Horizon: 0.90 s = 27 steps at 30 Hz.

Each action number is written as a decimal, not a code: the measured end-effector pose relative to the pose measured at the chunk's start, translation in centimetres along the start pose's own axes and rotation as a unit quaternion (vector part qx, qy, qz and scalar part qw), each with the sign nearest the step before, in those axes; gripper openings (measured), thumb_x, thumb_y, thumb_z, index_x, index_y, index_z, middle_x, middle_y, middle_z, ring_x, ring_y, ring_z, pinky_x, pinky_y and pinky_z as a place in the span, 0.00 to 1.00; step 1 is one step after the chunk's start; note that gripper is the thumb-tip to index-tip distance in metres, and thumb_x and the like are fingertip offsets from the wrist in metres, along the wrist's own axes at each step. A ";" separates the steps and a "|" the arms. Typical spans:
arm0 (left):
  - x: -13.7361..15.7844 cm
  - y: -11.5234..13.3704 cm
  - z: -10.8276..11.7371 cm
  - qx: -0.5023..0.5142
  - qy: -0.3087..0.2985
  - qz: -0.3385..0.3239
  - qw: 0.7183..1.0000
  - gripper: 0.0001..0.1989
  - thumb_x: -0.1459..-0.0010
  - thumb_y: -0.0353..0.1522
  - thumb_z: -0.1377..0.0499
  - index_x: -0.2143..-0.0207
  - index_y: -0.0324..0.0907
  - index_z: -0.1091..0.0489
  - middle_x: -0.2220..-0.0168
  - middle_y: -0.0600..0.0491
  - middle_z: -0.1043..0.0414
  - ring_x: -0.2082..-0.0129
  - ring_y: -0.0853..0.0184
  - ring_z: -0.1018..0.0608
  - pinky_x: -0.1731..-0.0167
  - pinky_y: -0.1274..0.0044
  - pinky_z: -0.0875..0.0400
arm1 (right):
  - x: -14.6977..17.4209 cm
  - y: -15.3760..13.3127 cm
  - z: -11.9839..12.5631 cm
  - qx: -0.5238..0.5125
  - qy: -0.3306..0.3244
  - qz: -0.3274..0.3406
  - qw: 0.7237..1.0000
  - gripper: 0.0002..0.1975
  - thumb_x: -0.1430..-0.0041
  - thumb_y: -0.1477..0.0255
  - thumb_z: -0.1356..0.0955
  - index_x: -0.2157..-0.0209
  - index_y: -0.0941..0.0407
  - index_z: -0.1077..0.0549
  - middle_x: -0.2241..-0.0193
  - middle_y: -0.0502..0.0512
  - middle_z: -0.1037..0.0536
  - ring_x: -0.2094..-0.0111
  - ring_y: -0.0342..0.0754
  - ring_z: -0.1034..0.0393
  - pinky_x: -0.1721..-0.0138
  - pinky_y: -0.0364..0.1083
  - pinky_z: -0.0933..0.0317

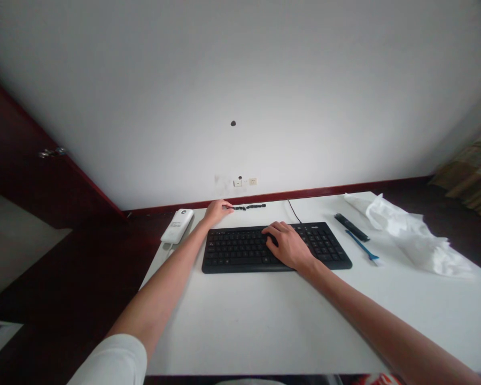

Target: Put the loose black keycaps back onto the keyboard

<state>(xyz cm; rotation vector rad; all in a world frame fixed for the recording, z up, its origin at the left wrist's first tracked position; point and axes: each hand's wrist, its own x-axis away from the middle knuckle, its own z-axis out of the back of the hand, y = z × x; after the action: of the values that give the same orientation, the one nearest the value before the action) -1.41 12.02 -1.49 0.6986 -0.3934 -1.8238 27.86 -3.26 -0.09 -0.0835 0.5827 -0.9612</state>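
A black keyboard [236, 251] lies across the white table. My right hand [286, 243] rests on its keys right of the middle, fingers bent over the upper rows and the thumb a little apart. Behind the keyboard, several small black keycaps [254, 206] lie in an uneven row near the table's far edge. My left hand [218, 211] is at the left end of this row, its fingertips pinched together at a dark piece that looks like one of the keycaps. What lies under the right fingertips is hidden.
A white box-shaped device [177, 225] with a cable lies at the table's left edge. To the right are a dark strip-shaped packet [351, 227], a blue brush [363, 246] and crumpled white wrapping [409, 230]. The keyboard's cord [293, 209] runs back towards the wall.
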 end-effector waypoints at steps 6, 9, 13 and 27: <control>2.7 1.6 2.0 0.003 0.003 0.002 1.000 0.11 0.45 0.38 0.32 0.61 0.43 0.17 0.60 0.50 0.17 0.68 0.66 0.25 0.62 0.75 0.31 | 0.0 0.0 0.0 0.001 -0.001 -0.001 1.000 0.13 0.34 0.76 0.36 0.53 0.55 0.23 0.56 0.58 0.21 0.55 0.55 0.29 0.48 0.55 0.35; 6.2 4.4 2.9 0.024 -0.014 -0.050 0.998 0.12 0.43 0.41 0.33 0.60 0.44 0.17 0.62 0.50 0.19 0.69 0.66 0.26 0.64 0.75 0.32 | -0.1 0.0 0.1 0.002 -0.001 0.002 1.000 0.12 0.34 0.76 0.36 0.53 0.54 0.23 0.56 0.58 0.21 0.55 0.55 0.28 0.48 0.55 0.34; 11.0 8.1 2.9 0.045 -0.062 -0.090 0.993 0.11 0.41 0.42 0.34 0.60 0.47 0.18 0.61 0.52 0.19 0.68 0.66 0.25 0.65 0.75 0.32 | 0.0 0.0 0.1 0.001 -0.001 0.006 1.000 0.13 0.34 0.76 0.36 0.53 0.54 0.23 0.56 0.58 0.21 0.55 0.56 0.28 0.48 0.56 0.34; 13.1 7.7 3.5 0.167 -0.033 -0.041 0.985 0.15 0.46 0.45 0.30 0.65 0.43 0.22 0.67 0.53 0.21 0.69 0.67 0.27 0.66 0.76 0.33 | -0.2 0.6 0.4 -0.030 -0.008 0.015 0.999 0.14 0.34 0.74 0.35 0.50 0.53 0.23 0.54 0.59 0.21 0.53 0.56 0.28 0.47 0.57 0.32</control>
<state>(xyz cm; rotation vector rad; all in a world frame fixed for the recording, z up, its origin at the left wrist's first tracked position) -1.02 -3.16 2.02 0.8948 -0.7368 -1.8816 28.40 -2.88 0.11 -0.1351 0.5975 -0.9132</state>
